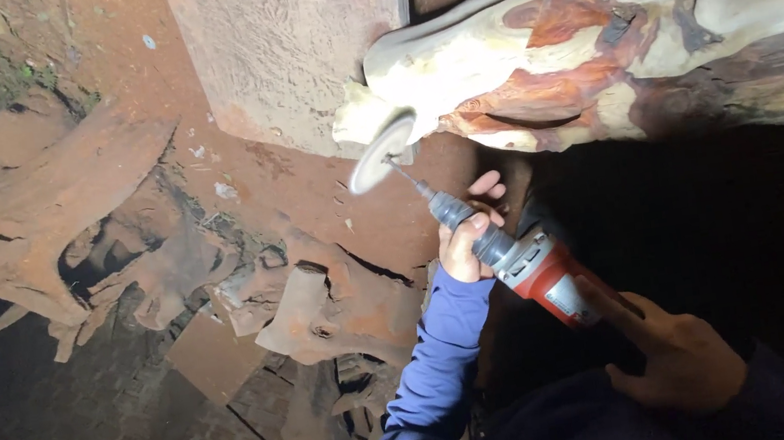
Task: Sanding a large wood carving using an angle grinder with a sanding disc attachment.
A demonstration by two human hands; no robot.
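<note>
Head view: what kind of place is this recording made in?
Probably a rough woodcarving or root-wood workshop. A person's hands hold a red power grinder with a spinning sanding disc against a pale and reddish carved log, and dust-covered root slabs lie on the floor.

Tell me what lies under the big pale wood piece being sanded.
Under the pale wood piece it is mostly black shadow; only the red power tool and both hands show there. Whatever supports the wood cannot be seen.
</note>
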